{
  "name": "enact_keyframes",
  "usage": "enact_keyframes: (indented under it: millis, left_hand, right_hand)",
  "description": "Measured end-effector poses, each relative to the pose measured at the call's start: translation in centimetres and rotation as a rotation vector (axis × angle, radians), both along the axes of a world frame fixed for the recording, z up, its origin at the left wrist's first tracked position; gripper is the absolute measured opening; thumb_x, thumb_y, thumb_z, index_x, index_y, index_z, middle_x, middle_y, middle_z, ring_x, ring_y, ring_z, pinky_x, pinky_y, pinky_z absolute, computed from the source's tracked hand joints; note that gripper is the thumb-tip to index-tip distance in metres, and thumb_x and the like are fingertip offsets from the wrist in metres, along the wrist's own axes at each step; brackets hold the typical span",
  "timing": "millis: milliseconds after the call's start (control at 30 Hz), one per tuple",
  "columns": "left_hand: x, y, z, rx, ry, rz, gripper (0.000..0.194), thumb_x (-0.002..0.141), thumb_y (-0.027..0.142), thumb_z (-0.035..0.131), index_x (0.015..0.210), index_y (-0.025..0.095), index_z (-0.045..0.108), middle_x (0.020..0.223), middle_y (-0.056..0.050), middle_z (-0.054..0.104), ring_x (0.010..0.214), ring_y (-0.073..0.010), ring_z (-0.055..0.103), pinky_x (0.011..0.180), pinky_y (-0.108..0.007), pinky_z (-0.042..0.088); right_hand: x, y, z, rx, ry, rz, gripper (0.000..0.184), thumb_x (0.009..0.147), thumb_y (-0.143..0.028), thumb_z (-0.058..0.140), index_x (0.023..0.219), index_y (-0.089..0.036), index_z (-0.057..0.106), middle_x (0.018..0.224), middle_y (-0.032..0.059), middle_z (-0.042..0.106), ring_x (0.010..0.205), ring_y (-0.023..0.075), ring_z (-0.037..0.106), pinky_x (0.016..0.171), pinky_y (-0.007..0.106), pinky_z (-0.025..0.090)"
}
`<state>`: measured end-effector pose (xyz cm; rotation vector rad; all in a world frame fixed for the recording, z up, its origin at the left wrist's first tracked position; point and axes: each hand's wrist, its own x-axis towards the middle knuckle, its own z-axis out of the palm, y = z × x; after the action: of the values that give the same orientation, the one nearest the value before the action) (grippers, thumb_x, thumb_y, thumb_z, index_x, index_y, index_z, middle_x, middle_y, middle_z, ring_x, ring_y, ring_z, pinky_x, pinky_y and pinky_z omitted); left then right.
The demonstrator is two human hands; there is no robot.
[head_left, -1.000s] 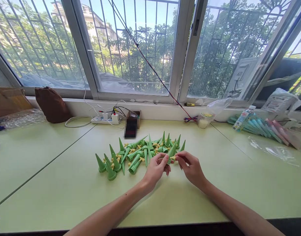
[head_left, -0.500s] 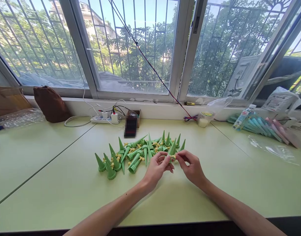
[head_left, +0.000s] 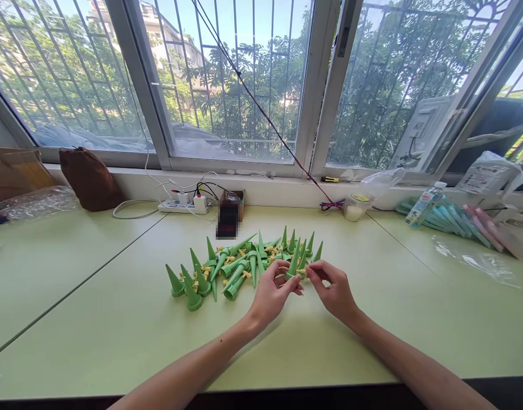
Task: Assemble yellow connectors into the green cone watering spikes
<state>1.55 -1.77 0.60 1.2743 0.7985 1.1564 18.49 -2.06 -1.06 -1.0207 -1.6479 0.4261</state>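
My left hand (head_left: 270, 295) is closed around the base of a green plant watering spike (head_left: 293, 265), its cone pointing up. A small yellow valve (head_left: 301, 271) sticks out sideways from the spike near its base. The fingertips of my right hand (head_left: 335, 290) pinch the outer end of this valve. Behind and left of my hands lie many similar green spikes (head_left: 237, 277) with yellow valves, some standing on their caps and others on their sides. The fingers of my left hand partly hide the held spike's cap.
A power strip (head_left: 182, 206) and a small cardboard box (head_left: 240, 200) stand by the window wall. Farther left is a brown bag (head_left: 90, 179). On the right are a plastic cup (head_left: 355, 208), a bottle (head_left: 425, 204) and clear plastic bags (head_left: 479, 263).
The held spike has turned more upright and shifted slightly left, apart from the spikes behind. Both hands stay almost in place. Something skin-coloured, perhaps another person's hand, appears at the far left edge.
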Motion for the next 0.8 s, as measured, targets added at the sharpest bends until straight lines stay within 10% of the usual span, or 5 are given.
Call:
enact_keyframes:
  millis: [800]
  left_hand:
    - [0.1,0.0,-1.0,0.173,0.203,0.085,0.032,0.079,0.040,0.072,0.099,0.018,0.061,0.082,-0.001,0.062,0.058,-0.0111,0.060,0.050,-0.022,0.051]
  right_hand:
    - [-0.1,0.1,-0.3,-0.052,0.034,0.067,0.022,0.096,-0.036,0.054,0.084,-0.019,0.062,0.070,0.0030,0.064,0.060,0.0150,0.060,0.056,0.026,0.052]
